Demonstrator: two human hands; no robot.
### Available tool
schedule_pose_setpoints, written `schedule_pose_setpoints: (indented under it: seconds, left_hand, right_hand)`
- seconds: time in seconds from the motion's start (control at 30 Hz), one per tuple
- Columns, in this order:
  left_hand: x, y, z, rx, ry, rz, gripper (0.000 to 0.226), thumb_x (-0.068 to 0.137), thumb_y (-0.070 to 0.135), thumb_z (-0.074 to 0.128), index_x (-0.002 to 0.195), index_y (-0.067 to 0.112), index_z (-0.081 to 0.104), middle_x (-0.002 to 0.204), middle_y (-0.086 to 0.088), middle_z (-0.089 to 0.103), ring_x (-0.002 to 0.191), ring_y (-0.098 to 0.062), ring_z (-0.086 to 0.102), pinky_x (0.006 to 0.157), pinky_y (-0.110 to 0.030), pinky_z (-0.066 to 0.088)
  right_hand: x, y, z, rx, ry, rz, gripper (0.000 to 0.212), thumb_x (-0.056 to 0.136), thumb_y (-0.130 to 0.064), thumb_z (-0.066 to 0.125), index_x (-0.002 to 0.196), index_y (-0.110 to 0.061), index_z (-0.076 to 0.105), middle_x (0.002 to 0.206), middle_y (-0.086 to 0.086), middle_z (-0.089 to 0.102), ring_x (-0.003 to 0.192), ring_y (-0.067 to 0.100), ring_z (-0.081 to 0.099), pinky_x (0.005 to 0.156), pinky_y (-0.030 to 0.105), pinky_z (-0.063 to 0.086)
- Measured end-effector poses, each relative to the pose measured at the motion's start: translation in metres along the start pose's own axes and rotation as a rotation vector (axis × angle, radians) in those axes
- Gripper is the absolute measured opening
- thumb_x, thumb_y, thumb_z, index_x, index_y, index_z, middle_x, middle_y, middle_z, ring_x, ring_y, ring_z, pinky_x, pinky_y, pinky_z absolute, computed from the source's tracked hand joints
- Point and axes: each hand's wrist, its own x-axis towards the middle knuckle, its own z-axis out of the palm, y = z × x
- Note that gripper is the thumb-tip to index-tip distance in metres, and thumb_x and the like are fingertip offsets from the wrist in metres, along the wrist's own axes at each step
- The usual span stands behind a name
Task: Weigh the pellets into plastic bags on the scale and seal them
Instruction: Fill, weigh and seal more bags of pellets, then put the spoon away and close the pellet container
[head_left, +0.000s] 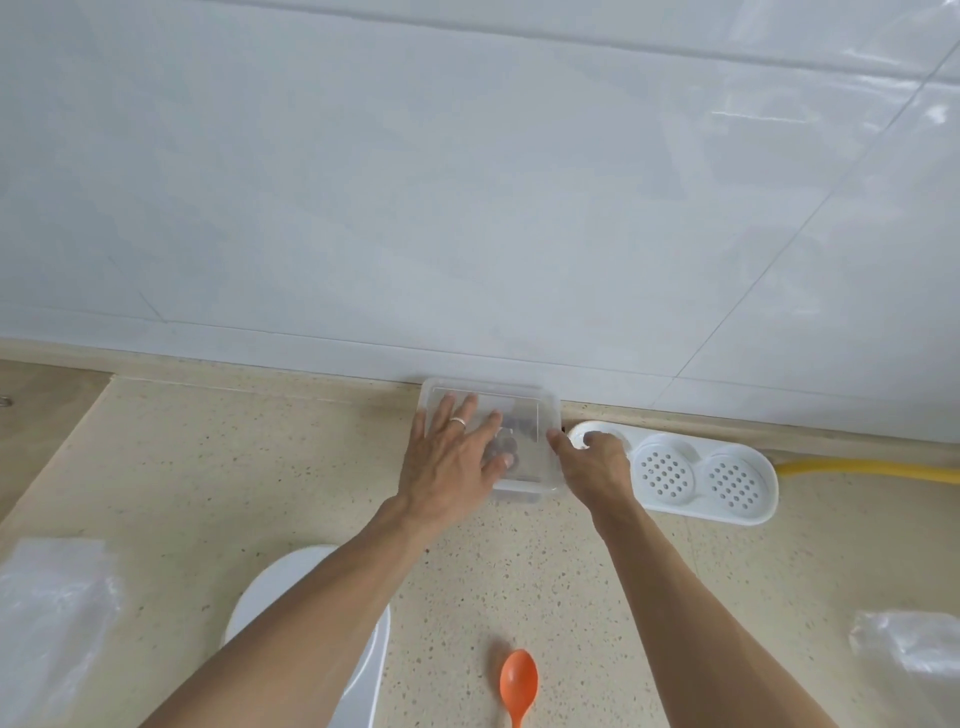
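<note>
The countertop (260, 467) carries everything. The white scale (311, 613) sits at its near edge, with nothing on it that shows; plastic bags (52, 597) lie at the left edge. At the back edge stands a clear lidded box (524, 415) holding dark pellets (522, 422). The left hand (452, 457) presses flat on the lid; the right hand (592, 462) grips its right side. Weighing looks unstarted; next, likely, open the box and take the orange spoon (518, 680).

Both arms outstretched, left hand (452, 457) flat with fingers spread, right hand (592, 465) with fingers curled.
</note>
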Motion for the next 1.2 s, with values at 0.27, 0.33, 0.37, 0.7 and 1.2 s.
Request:
schedule_pose_setpoints:
  seconds: [0.27, 0.33, 0.37, 0.7, 1.2]
  left_hand:
    - [-0.003, 0.003, 0.005, 0.000, -0.060, -0.045, 0.061, 0.098, 0.059, 0.028, 0.153, 0.034, 0.016, 0.163, 0.000, 0.001, 0.149, -0.021, -0.008, 0.119, -0.046, -0.004]
    - [-0.004, 0.003, 0.005, -0.006, -0.062, -0.045, 0.062, 0.097, 0.059, 0.027, 0.153, 0.035, 0.016, 0.163, 0.001, 0.001, 0.149, -0.021, -0.009, 0.119, -0.046, -0.004]
    - [-0.004, 0.003, 0.004, -0.010, -0.062, -0.041, 0.062, 0.097, 0.060, 0.027, 0.152, 0.035, 0.016, 0.163, 0.001, 0.001, 0.149, -0.021, -0.010, 0.119, -0.047, -0.004]
    - [-0.001, 0.004, -0.008, -0.049, -0.139, -0.020, 0.065, 0.097, 0.059, 0.032, 0.153, 0.029, 0.018, 0.163, -0.003, 0.003, 0.149, -0.024, -0.007, 0.120, -0.050, -0.001]
    - [-0.147, 0.013, 0.016, -0.127, -0.044, 0.355, 0.048, 0.094, 0.041, 0.049, 0.135, 0.015, 0.049, 0.138, -0.007, 0.051, 0.139, -0.021, 0.031, 0.110, -0.038, 0.028]
  right_hand:
    - [0.000, -0.009, -0.006, -0.051, 0.026, -0.080, 0.017, 0.083, -0.018, 0.068, 0.085, -0.003, 0.075, 0.065, 0.006, 0.061, 0.058, 0.020, 0.051, 0.056, 0.030, 0.043]
    - [-0.001, -0.012, -0.007, -0.092, 0.039, -0.094, 0.016, 0.082, -0.019, 0.068, 0.082, -0.004, 0.075, 0.063, 0.007, 0.060, 0.058, 0.022, 0.052, 0.056, 0.030, 0.044]
    - [-0.001, -0.014, -0.006, -0.126, 0.051, -0.101, 0.017, 0.081, -0.018, 0.068, 0.077, -0.002, 0.073, 0.061, 0.007, 0.058, 0.058, 0.023, 0.051, 0.055, 0.030, 0.043]
    - [-0.024, -0.010, -0.012, -0.165, -0.047, -0.200, 0.021, 0.088, -0.022, 0.061, 0.092, -0.004, 0.073, 0.083, 0.015, 0.071, 0.071, 0.024, 0.060, 0.067, 0.036, 0.050]
    - [-0.161, 0.090, 0.005, -0.111, 0.048, 0.052, 0.018, 0.087, -0.028, 0.068, 0.084, -0.010, 0.070, 0.079, 0.002, 0.068, 0.068, 0.014, 0.060, 0.060, 0.027, 0.049]
